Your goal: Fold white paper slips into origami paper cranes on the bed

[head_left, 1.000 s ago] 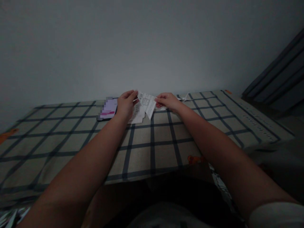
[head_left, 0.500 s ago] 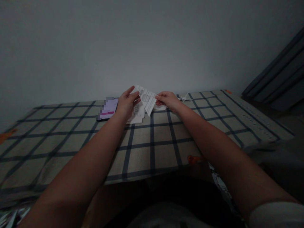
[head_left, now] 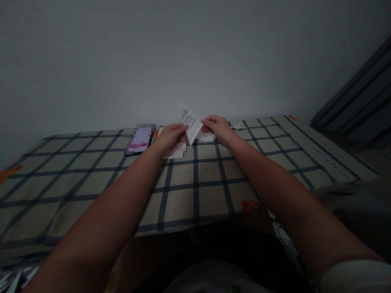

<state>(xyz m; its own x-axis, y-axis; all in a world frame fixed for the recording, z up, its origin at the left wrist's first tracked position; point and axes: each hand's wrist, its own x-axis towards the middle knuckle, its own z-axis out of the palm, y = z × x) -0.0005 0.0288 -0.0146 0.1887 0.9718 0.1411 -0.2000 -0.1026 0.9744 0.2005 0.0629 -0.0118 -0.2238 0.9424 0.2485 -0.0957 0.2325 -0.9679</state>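
A folded sheet of printed paper [head_left: 193, 123], narrowing to a point at the bottom, is held up above the table between both hands. My left hand [head_left: 172, 136] pinches its left edge between thumb and fingers. On the opposite side, my right hand [head_left: 216, 125] grips the right edge with its fingertips. Below and behind my left hand lie white paper sheets [head_left: 177, 154], partly covered by it. Another white piece [head_left: 206, 137] shows beneath my right hand; what it is I cannot make out.
A phone or tablet [head_left: 139, 140] with a lit, partly pixelated screen lies left of the papers. A white cord-like item [head_left: 238, 126] is beyond my right wrist. The checked tablecloth [head_left: 180, 195] reaches back to a grey wall [head_left: 195, 53]. A dark curtain [head_left: 360, 85] hangs at right.
My left hand has come down and its raised fingers have closed on the paper's left edge. The paper has tilted slightly, its upper tip now higher. My right hand has barely moved.
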